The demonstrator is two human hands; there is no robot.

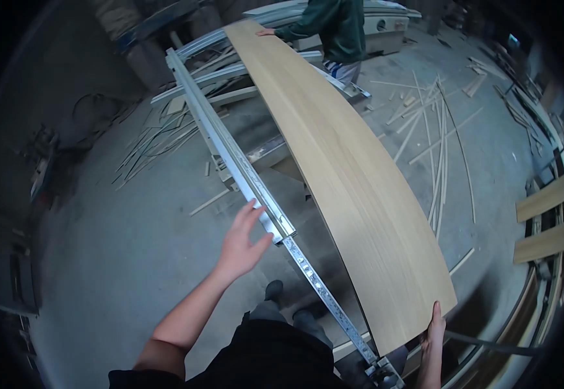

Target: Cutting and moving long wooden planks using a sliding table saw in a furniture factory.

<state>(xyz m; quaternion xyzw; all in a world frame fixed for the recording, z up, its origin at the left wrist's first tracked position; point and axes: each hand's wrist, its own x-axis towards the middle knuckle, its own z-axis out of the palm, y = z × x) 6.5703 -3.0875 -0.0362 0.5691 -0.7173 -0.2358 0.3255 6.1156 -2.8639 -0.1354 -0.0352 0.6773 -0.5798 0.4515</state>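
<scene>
A long wood-grain board (340, 168) stretches from near my right side to the far end, apparently resting across a machine. At its near corner my right hand (433, 327) grips the edge, thumb on top and fingers below. My left hand (240, 243) is open, fingers spread, at the near end of a metal rail (230, 155) that runs along the board's left side. Whether the fingertips press on the rail or hover just over it is hard to tell. From the rail's end a narrower metal bar (324, 292) extends toward me.
A co-worker in a dark green top (334, 29) stands at the far end, one hand (266, 32) on the board. Thin wood strips (434, 142) litter the floor right, with more offcuts (159, 139) left. Short boards (542, 243) lie on a rack at far right.
</scene>
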